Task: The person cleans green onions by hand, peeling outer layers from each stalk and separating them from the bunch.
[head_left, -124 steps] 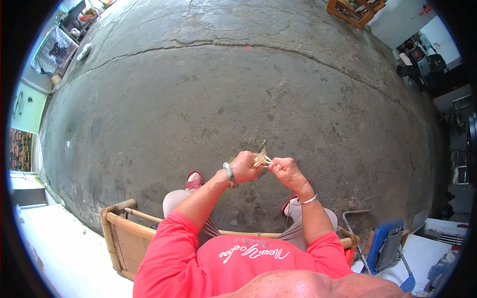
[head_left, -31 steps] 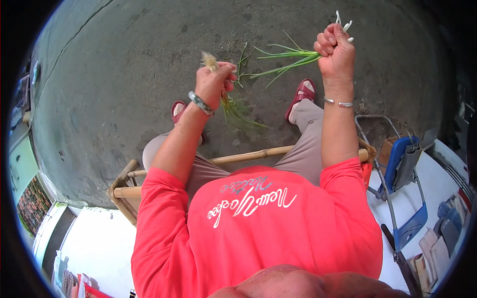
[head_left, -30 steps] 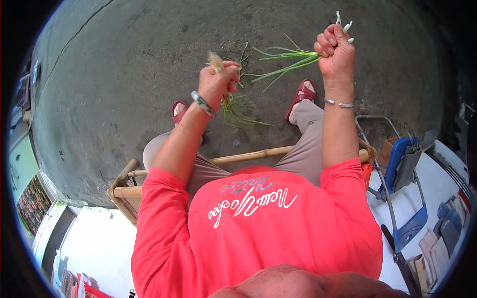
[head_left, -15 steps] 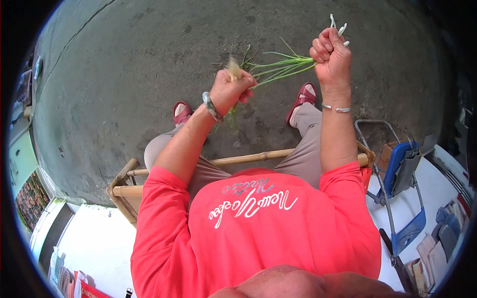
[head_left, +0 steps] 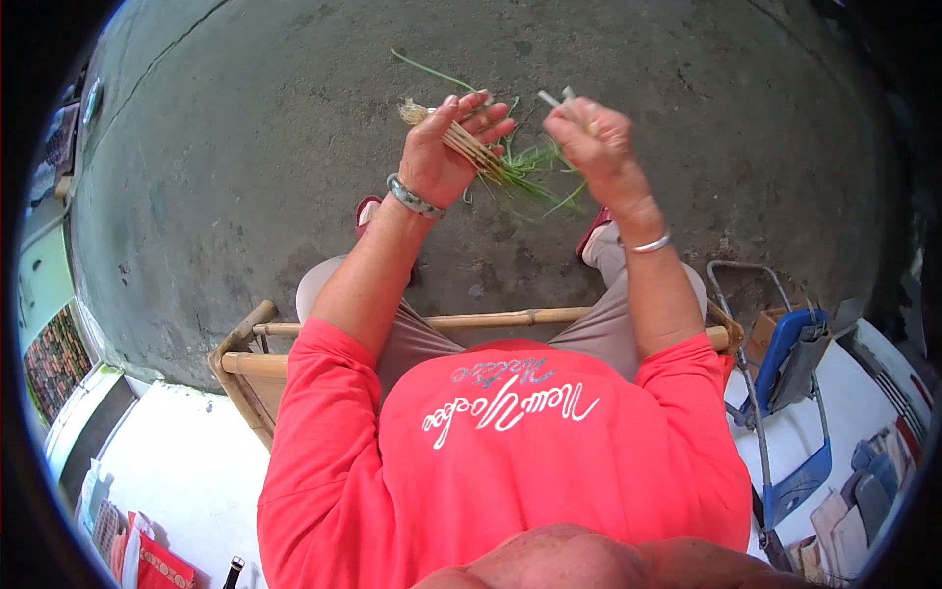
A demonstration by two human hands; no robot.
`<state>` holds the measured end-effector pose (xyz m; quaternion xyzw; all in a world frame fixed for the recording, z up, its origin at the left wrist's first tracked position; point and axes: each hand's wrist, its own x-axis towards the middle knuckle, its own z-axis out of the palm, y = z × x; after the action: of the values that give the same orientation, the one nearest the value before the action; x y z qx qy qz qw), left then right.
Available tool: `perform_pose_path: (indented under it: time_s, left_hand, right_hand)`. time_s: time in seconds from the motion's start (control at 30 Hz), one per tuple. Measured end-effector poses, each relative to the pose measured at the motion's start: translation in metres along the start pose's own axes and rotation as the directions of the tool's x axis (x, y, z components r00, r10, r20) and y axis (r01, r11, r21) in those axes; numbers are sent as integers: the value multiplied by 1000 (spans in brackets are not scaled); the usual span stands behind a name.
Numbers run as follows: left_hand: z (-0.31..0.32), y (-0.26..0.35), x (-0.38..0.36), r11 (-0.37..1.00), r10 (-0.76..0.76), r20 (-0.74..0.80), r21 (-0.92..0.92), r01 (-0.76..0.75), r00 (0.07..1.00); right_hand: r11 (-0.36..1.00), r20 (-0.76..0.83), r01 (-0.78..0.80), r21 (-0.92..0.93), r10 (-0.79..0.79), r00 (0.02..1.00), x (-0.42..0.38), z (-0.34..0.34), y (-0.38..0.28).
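A bunch of scallions (head_left: 469, 147) with pale stems and a tangle of roots lies across the palm of my left hand (head_left: 444, 157), held under the thumb with the other fingers spread. Its green leaves hang down to the right. My right hand (head_left: 594, 137) is closed around a few white-ended scallions (head_left: 551, 99), whose tips stick out at its upper left; their leaves trail below, slightly blurred. The hands are a short way apart, and the leaves of both bundles overlap between them.
Grey concrete floor (head_left: 294, 118) spreads beyond the hands. A bamboo seat frame (head_left: 491, 320) crosses by my legs. On the right stands a folding chair with blue parts (head_left: 770, 363). At the lower left is a red bag (head_left: 165, 567).
My right hand has moved left and down, bringing its scallions close to the left hand. The fingers of my left hand have opened out, showing the bunch on its palm.
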<state>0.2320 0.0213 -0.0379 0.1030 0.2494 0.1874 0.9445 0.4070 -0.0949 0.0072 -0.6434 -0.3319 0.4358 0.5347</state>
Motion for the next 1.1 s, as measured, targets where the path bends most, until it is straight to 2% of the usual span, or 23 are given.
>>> perform_pose_path:
  time_s: [0.03,0.1,0.17,0.2,0.23,0.27,0.3,0.37,0.43,0.5,0.53,0.57,0.6,0.63,0.7,0.73,0.77,0.8,0.83,0.93,0.97,1.07,1.1]
  left_hand:
    - [-1,-2,1,1000,1,1,-2,-1,1000]
    - [-2,-7,2,999,-50,117,7,49,992]
    - [6,-15,0,997,-28,100,76,20,995]
    - [9,-18,-2,991,-47,117,132,32,992]
    - [9,-20,-3,981,-71,131,186,46,989]
    - [8,-22,-3,966,-34,88,257,11,996]
    - [7,-20,-2,966,-36,88,257,13,996]
    - [5,-15,-3,880,-30,11,475,21,1000]
    - [11,-13,-5,876,8,9,482,-11,1000]
    - [11,-11,-5,872,45,7,488,-43,999]
    - [8,-7,-4,819,50,27,571,-56,998]
    - [5,-4,-3,759,54,47,647,-71,997]
    - [3,-1,-3,729,114,1,679,-85,993]
    - [-3,7,-1,729,112,3,679,-84,994]
    - [-10,20,3,829,313,-163,528,-185,936]
    - [-8,20,3,830,311,-161,526,-186,937]
    - [-5,19,3,739,443,-227,640,-210,867]
    - [-1,19,1,633,572,-268,745,-209,775]
    - [0,18,0,632,572,-266,746,-211,776]
    - [-5,15,-2,521,365,-120,848,-96,923]
    - [-7,12,0,522,365,-119,848,-96,923]
    - [-5,2,1,187,457,96,962,-201,884]
    - [-1,0,0,187,457,96,962,-201,884]
  right_hand:
    - [997,28,28,-66,-26,999,-1,11,7]
    - [990,58,57,-132,-49,997,-2,27,16]
    - [976,179,129,-176,-97,979,-5,36,19]
    - [985,217,23,-170,14,976,-8,38,13]
    - [985,216,19,-169,18,976,-8,37,15]
    - [985,247,36,-170,7,969,-5,34,17]
    - [984,278,52,-170,-3,961,-4,31,19]
    - [989,253,49,-142,-12,967,-1,26,20]
    - [992,227,47,-116,-20,974,1,21,17]
    - [967,234,44,-252,16,972,3,14,12]
    - [967,231,43,-252,17,973,4,11,10]
    - [943,226,102,-317,-29,974,5,9,9]
    - [911,225,159,-380,-75,971,5,6,8]
    - [911,223,158,-381,-75,972,5,3,6]
    - [940,101,71,-334,-40,994,6,-5,4]
    - [966,35,52,-252,-44,998,9,-8,8]
    - [966,34,51,-254,-44,998,8,-11,8]
    - [998,-14,-39,-58,38,999,8,-12,3]
    - [982,-45,-119,146,127,991,9,-14,-2]
    - [934,-44,-170,313,193,980,11,-18,-6]
    - [895,-41,-194,401,229,972,11,-19,-7]
    - [835,21,-246,492,272,962,12,-22,-1]
    - [835,21,-247,492,272,962,12,-22,-1]
